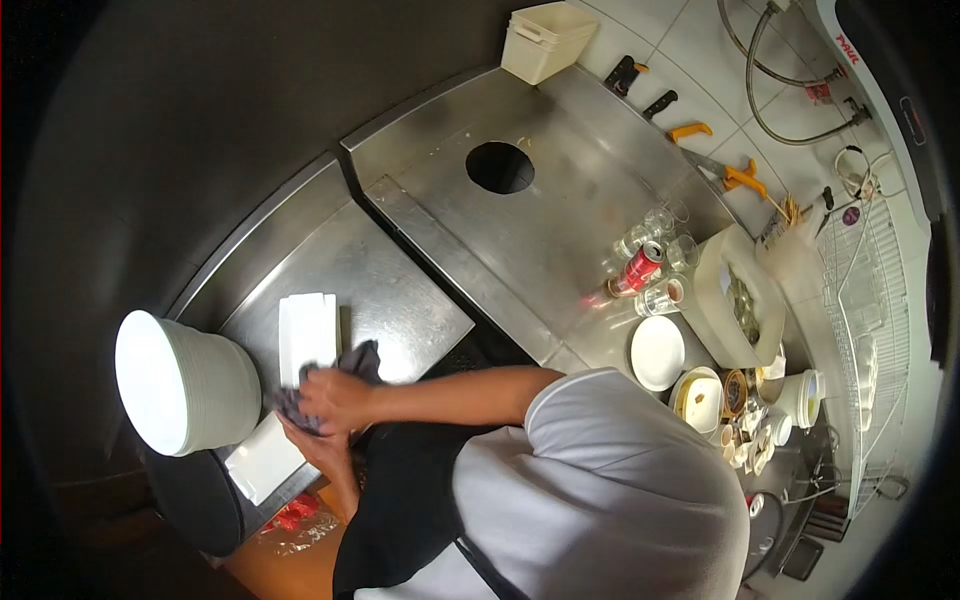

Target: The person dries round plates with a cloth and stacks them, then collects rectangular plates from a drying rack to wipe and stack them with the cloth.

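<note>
Right hand (340, 400) is clenching a bunched dark cloth (358, 362); left-hand (326, 455) grip: cannot tell, partly hidden. Cloth is lying under the right fingers, near the near edge of the surface (385, 290), between white rectangular dish (309, 328) and white rectangular plate (262, 462). Judgement: cloth handling light, soft, best gripping its bunched middle; plate probably behaving stiff, slippery, breakable, best holding by long edges.
</note>
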{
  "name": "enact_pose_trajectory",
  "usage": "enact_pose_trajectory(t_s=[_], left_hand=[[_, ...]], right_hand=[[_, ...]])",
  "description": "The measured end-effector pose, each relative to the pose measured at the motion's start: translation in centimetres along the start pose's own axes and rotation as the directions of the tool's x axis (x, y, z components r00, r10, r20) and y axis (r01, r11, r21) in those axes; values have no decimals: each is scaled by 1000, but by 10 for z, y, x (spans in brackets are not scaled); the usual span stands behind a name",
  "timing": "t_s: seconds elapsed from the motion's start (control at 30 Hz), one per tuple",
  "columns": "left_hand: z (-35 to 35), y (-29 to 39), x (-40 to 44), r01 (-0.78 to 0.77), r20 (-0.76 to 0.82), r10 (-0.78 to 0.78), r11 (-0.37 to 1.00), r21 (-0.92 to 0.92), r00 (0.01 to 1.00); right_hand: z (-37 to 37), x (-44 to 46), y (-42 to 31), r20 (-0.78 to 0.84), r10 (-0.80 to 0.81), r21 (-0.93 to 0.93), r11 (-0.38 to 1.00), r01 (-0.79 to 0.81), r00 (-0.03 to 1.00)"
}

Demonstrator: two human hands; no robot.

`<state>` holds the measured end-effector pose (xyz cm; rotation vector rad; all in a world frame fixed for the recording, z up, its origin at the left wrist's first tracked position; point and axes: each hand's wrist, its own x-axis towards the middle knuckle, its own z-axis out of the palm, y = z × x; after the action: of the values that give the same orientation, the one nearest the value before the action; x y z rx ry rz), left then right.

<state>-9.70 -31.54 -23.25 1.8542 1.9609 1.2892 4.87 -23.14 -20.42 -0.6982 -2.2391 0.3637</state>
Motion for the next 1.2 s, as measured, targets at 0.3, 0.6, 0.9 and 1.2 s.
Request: enact_pose_trajectory(t_s=[0.3,0.6,0.9,1.2], left_hand=[[-22,22,21,16,80,-22,996,86,997],[29,65,108,-206,417,7,876,435,909],[38,41,114,-152,390,15,934,323,921],[-10,89,143,557,480,-287,495,-667,829]], right_hand=[[-70,17,33,371,586,892,-8,-453,721],[-155,3,56,265,857,957,-290,-11,442],[-120,-28,35,400,769,895,-444,-33,498],[-112,15,-33,3,635,788,474,-392,773]])
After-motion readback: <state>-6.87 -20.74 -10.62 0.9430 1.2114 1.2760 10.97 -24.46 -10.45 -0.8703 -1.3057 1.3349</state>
